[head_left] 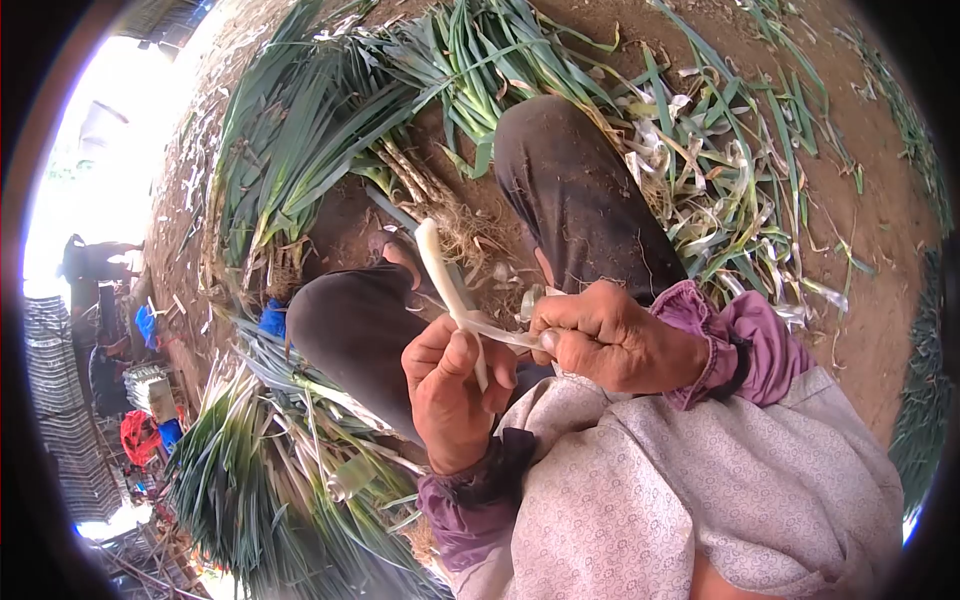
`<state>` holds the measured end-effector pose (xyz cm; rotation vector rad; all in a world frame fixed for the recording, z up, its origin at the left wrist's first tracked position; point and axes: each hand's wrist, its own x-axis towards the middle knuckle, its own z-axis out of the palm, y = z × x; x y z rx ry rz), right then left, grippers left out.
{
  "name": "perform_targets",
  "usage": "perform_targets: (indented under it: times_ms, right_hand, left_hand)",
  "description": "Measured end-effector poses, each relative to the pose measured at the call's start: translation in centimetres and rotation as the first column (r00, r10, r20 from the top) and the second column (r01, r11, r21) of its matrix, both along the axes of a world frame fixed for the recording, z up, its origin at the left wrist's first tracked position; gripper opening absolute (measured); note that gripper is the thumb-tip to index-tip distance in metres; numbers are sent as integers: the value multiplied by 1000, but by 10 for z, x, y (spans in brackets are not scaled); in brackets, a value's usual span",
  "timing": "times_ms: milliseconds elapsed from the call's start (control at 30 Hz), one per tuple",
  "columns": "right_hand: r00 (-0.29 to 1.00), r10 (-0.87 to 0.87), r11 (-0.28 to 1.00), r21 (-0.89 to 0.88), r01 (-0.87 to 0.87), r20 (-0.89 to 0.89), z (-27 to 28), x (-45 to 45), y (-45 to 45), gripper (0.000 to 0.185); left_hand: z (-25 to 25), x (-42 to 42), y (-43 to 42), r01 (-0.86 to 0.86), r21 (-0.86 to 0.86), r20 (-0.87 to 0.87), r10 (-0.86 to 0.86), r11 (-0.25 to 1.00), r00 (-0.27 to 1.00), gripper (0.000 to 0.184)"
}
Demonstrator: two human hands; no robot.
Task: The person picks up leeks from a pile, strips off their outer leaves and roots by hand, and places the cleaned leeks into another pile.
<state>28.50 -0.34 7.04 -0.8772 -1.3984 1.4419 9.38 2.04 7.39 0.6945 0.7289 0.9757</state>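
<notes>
My left hand is closed around a leek, thumb and fingers pressed on it. Its pale white stalk sticks up beyond the fingers, tilted a little to the left. A thin, translucent outer layer stretches from the leek across to my right hand, which pinches its end with thumb and bent fingers. Both hands are in front of my lap. Beyond them, unpeeled leeks with brown stalks and tangled roots lie on the soil between my legs.
Green leek tops are heaped ahead. Stripped leaves and peelings litter the ground at the right. At lower left lies a pile of leeks with pale stalks. Another person, a red bag and blue items are at far left.
</notes>
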Motion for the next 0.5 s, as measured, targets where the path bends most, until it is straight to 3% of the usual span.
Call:
perform_targets:
  times_ms: [300, 433, 500]
  right_hand:
    - [988, 121, 991, 41, -126, 95, 2, 11, 0, 16]
    - [944, 180, 975, 81, -209, 275, -1, 20, -1, 16]
    - [911, 156, 967, 131, -220, 382, -6, 24, 0, 17]
  left_hand:
    - [-12, -7, 4, -14, -41, 94, 18, 999, 995, 31]
    - [-18, -7, 4, 37, -64, 175, -25, 997, 984, 32]
    - [-16, -4, 3, 9, -93, 137, 4, 996, 991, 31]
